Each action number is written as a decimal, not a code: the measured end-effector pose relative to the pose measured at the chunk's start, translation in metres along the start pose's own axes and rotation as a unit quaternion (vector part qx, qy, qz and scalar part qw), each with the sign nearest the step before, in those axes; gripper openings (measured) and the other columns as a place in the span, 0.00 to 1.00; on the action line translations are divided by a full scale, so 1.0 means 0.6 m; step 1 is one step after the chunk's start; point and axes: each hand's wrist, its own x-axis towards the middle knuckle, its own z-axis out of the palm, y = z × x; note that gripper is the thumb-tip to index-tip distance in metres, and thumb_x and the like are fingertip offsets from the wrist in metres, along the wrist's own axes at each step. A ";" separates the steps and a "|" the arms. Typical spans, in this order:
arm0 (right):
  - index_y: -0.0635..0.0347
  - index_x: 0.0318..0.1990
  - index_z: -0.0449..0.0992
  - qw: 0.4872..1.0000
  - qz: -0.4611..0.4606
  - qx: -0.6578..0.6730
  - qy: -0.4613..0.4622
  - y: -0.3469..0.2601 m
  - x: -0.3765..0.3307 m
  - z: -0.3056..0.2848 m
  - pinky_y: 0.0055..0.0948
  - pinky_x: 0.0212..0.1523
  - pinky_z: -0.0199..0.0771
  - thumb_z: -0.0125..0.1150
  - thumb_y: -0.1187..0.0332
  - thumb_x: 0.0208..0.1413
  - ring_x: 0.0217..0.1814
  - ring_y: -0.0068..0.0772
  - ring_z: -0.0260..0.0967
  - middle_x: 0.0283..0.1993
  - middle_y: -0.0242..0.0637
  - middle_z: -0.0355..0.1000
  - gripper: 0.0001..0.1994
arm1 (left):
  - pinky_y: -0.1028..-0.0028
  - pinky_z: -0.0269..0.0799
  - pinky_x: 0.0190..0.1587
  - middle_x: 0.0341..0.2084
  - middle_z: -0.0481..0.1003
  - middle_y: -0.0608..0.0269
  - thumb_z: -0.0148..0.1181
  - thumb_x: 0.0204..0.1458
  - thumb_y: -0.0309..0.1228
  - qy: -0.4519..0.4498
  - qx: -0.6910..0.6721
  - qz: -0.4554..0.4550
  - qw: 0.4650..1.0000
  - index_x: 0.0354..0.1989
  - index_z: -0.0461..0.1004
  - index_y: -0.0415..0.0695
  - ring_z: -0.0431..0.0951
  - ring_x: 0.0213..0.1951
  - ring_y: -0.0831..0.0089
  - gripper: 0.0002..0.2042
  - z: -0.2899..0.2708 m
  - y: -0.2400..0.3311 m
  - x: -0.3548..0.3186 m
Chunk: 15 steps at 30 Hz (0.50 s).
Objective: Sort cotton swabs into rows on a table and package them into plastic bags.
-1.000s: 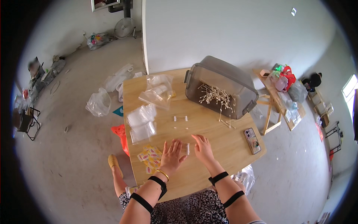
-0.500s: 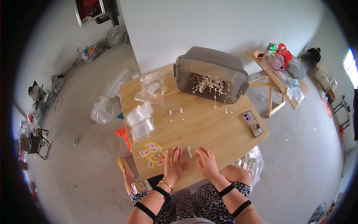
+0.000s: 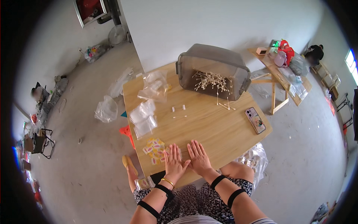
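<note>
Counter: a light wooden rectangular counter (image 3: 209,127) carries everything; the person sits at its near edge.
Bin: a grey translucent plastic storage bin (image 3: 213,71) lies on its side at the far end, its opening facing the person, with a heap of wooden-stick cotton swabs (image 3: 212,81) inside and a few spilled just in front.
Bags: a pile of clear plastic zip bags (image 3: 143,118) lies at the left side, with a crumpled clear bag (image 3: 156,86) beyond it near the far left corner.
Phone: a smartphone in a patterned case (image 3: 255,120) lies flat near the right edge, well apart from the hands.
Packets: small yellow and red packets (image 3: 153,149) are scattered just left of the left hand.
Left hand: the left hand (image 3: 173,161) lies flat, fingers spread, palm down on the counter, grasping nothing.
Right hand: the right hand (image 3: 198,157) is likewise flat and released, thumb touching the left hand.
Under the hands: a small clear bag (image 3: 181,152) shows between the hands, mostly covered; its contents are hard to make out.
Loose swabs: a few cotton swabs (image 3: 178,108) lie mid-counter.
</note>
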 end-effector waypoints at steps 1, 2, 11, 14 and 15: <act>0.66 0.74 0.45 1.000 0.001 -0.001 -0.004 0.000 -0.002 0.004 0.45 0.78 0.34 0.55 0.48 0.58 0.82 0.48 0.34 0.78 0.52 0.41 0.44 | 0.47 0.24 0.73 0.74 0.41 0.45 0.33 0.62 0.63 -0.007 -0.006 0.003 1.000 0.72 0.45 0.31 0.34 0.76 0.54 0.45 -0.002 0.002 0.002; 0.66 0.74 0.45 1.000 -0.001 -0.009 -0.003 0.001 -0.005 0.008 0.45 0.79 0.34 0.55 0.49 0.57 0.82 0.49 0.33 0.78 0.53 0.41 0.44 | 0.47 0.24 0.73 0.74 0.41 0.43 0.33 0.62 0.63 -0.013 -0.011 0.005 1.000 0.72 0.45 0.31 0.34 0.76 0.54 0.45 -0.004 0.004 0.001; 0.66 0.74 0.45 0.999 0.009 -0.037 -0.023 -0.005 -0.001 0.010 0.44 0.79 0.30 0.45 0.40 0.63 0.82 0.50 0.31 0.78 0.54 0.38 0.44 | 0.49 0.25 0.73 0.74 0.44 0.46 0.37 0.64 0.59 -0.023 -0.089 -0.127 0.988 0.73 0.45 0.33 0.36 0.76 0.54 0.42 -0.076 -0.020 -0.009; 0.65 0.74 0.45 0.999 0.007 -0.028 -0.027 -0.021 -0.008 0.006 0.46 0.79 0.30 0.45 0.36 0.61 0.82 0.48 0.31 0.79 0.52 0.38 0.46 | 0.49 0.25 0.74 0.73 0.47 0.45 0.39 0.64 0.55 0.129 -0.134 -0.191 0.964 0.72 0.47 0.34 0.39 0.75 0.54 0.39 -0.098 -0.098 -0.078; 0.65 0.74 0.46 0.999 -0.019 -0.023 -0.038 -0.037 -0.017 0.006 0.46 0.79 0.30 0.44 0.36 0.61 0.82 0.47 0.31 0.79 0.51 0.37 0.46 | 0.49 0.25 0.74 0.73 0.47 0.45 0.39 0.64 0.55 0.126 -0.127 -0.200 0.963 0.72 0.47 0.34 0.39 0.75 0.54 0.39 -0.104 -0.127 -0.116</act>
